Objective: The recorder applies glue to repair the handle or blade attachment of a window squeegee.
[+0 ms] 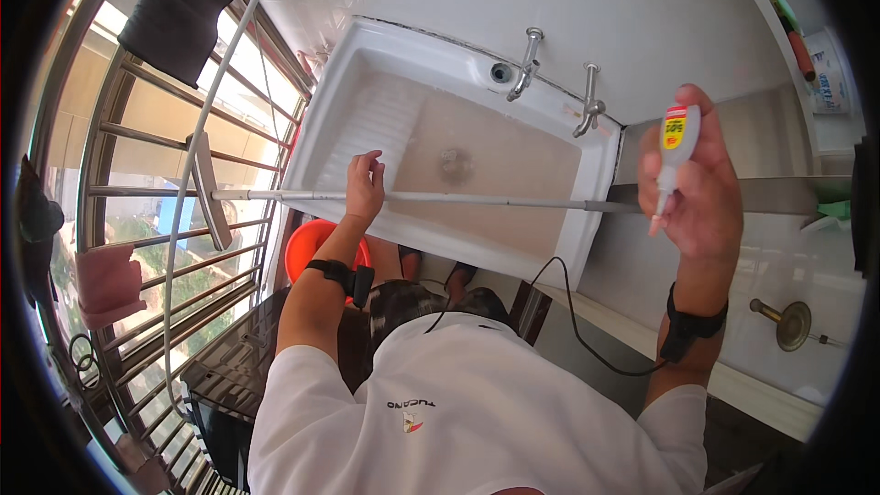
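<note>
My right hand (710, 202) is raised right of the sink, closed round a small glue bottle (679, 139). The bottle is whitish with a yellow and red label, and its narrow nozzle points down. Below it, a long grey pole (486, 200) stretches across the sink (367, 41). A flat crossbar head (211, 192) sits at the pole's left end, beside the window bars. My left hand (365, 185) is over the pole, its fingers loosely bent and not wrapped round it. Whether the palm touches the pole is hidden.
Two metal taps (527, 64) stick out above the sink's far side. An orange-red bucket (312, 247) stands below its near left corner. A pale hose (206, 119) hangs along the window bars (183, 133). A black cable (577, 312) loops to my right wrist.
</note>
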The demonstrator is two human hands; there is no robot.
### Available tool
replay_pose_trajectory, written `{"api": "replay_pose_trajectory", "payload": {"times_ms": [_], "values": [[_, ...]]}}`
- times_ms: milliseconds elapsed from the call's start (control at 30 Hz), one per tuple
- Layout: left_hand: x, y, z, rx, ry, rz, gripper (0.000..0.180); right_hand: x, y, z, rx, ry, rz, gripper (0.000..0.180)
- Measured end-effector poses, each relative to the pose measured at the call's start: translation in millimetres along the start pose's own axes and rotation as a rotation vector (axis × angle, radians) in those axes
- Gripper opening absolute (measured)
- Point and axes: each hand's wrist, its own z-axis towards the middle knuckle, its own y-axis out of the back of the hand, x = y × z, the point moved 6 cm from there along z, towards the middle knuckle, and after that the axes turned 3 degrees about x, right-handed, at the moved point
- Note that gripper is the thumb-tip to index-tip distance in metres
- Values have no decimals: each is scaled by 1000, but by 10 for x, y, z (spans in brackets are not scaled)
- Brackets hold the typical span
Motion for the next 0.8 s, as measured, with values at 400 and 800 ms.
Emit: {"api": "replay_pose_trajectory", "payload": {"times_ms": [400, 800], "values": [[-1214, 283, -141, 193, -88, -132, 19, -3420, 150, 3, -375, -550, 478, 24], [-1292, 23, -206, 327, -127, 4, 23, -3672, 177, 56, -315, -554, 364, 20]]}}
